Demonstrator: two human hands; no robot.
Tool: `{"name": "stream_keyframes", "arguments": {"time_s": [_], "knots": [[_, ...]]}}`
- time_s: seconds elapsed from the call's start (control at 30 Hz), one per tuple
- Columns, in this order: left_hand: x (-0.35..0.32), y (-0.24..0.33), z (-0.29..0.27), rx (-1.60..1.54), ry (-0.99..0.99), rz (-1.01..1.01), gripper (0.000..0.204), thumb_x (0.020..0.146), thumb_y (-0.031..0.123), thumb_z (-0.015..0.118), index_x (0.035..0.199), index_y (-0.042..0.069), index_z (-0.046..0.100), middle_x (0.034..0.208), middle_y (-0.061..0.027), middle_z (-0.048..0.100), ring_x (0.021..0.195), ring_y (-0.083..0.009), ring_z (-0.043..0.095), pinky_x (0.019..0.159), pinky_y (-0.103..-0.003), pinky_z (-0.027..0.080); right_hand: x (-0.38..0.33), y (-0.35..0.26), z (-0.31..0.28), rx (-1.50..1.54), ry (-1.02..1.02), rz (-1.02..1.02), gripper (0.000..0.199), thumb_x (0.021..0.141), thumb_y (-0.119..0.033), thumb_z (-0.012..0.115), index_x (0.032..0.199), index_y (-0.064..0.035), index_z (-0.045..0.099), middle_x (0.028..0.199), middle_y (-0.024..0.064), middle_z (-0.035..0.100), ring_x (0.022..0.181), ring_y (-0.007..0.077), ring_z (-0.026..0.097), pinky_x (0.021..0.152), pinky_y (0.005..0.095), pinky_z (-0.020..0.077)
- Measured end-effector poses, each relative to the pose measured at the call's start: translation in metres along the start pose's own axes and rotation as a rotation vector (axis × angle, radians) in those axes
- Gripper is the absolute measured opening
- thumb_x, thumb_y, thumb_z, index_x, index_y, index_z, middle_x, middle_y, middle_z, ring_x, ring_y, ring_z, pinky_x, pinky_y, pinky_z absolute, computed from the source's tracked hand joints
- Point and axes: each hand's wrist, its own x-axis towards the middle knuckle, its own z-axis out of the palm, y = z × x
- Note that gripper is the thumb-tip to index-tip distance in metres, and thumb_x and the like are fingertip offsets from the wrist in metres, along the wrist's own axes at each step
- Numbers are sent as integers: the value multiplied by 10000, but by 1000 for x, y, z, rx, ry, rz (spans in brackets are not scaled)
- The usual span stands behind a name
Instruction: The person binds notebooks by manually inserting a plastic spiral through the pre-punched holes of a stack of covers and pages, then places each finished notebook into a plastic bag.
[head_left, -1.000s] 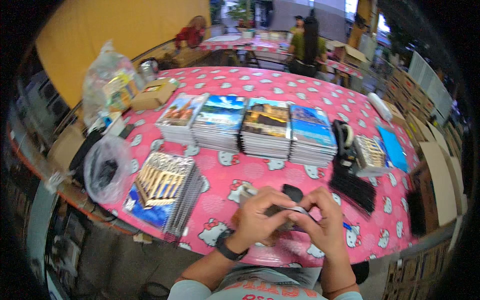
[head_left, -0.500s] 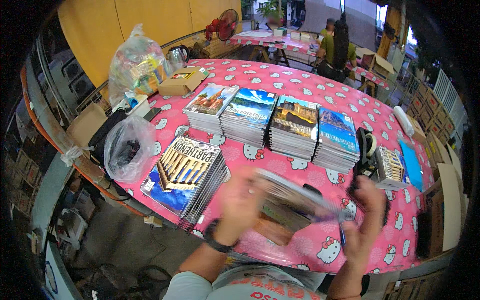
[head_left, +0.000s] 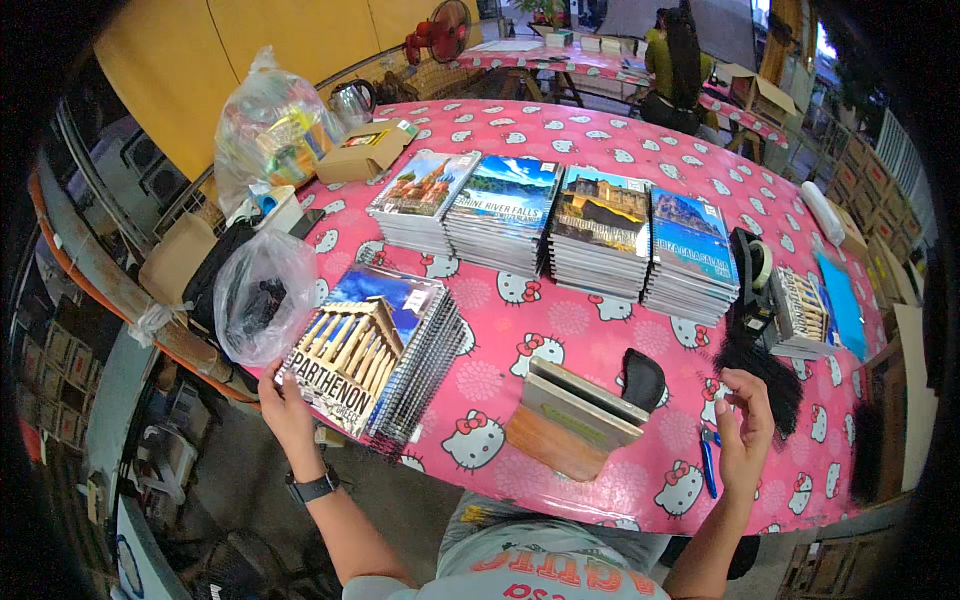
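—Near items?
—Right hand (head_left: 746, 430): fingers loosely bent, parted, near blue-handled pliers (head_left: 709, 468). Left hand (head_left: 289, 408): at the left corner of the spiral-bound notebook stack (head_left: 370, 345) (fingertips partly hidden; grip, cannot tell).
—Farther?
—Four notebook stacks (head_left: 600, 235), lower covers concealed. Far table (head_left: 490, 61): a seated person (head_left: 668, 80), front unseen.

Passage through the centre of the frame
Pink tablecloth (head_left: 488, 365) separates the spiral notebooks (head_left: 365, 350), left of centre, from the wooden block (head_left: 560, 435) at lower centre; four notebook stacks (head_left: 600, 235) bar the upper middle, while a blue tool (head_left: 708, 465) and black bristles (head_left: 768, 390) narrow the lower right.
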Motion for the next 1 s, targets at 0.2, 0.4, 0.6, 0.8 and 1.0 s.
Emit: {"name": "stream_keyframes", "arguments": {"time_s": [0.2, 0.4, 0.6, 0.8, 1.0], "knots": [[-25, 97, -4, 95, -149, 377, 419, 733, 180, 699, 1103, 21, 581, 1145, -170, 528, 1097, -352, 460, 943, -442, 349, 9, 15, -12, -48, 31, 40, 212, 799, -72, 598, 1005, -22, 605, 1073, 102, 582, 992, 206, 534, 838, 303, 422], [-34, 128, 22, 198, -611, 513, 501, 663, 89, 720, 1143, 50, 583, 1169, -128, 533, 1088, -325, 469, 943, -401, 371, 5, 25, -25, -110, 41, 49, 208, 795, -65, 603, 997, -11, 608, 1047, 110, 588, 989, 218, 549, 844, 309, 432], [-28, 109, 26, 248, -577, 536, 443, 711, -20, 623, 1150, 5, 574, 1151, -164, 534, 1066, -346, 480, 942, -414, 374, 34, 76, -61, -345, 15, -15, 191, 767, -88, 644, 943, -22, 613, 981, 111, 614, 952, 263, 563, 821, 337, 441], [-31, 133, 29, 0, -486, 517, 292, 813, 52, 578, 1092, -33, 582, 1119, -172, 555, 1048, -317, 513, 934, -382, 382, 95, 162, -108, -960, 239, -198, 319, 743, -166, 672, 1050, -96, 621, 1118, 99, 606, 1038, 288, 532, 906, 443, 375], [-54, 168, 34, -316, -422, 547, 192, 844, 84, 567, 999, -23, 608, 1027, -128, 590, 968, -244, 548, 888, -344, 401, 89, 218, -116, -1080, 204, -54, 295, 758, -131, 653, 1052, -151, 645, 1071, 40, 635, 987, 230, 556, 841, 471, 376]]}}
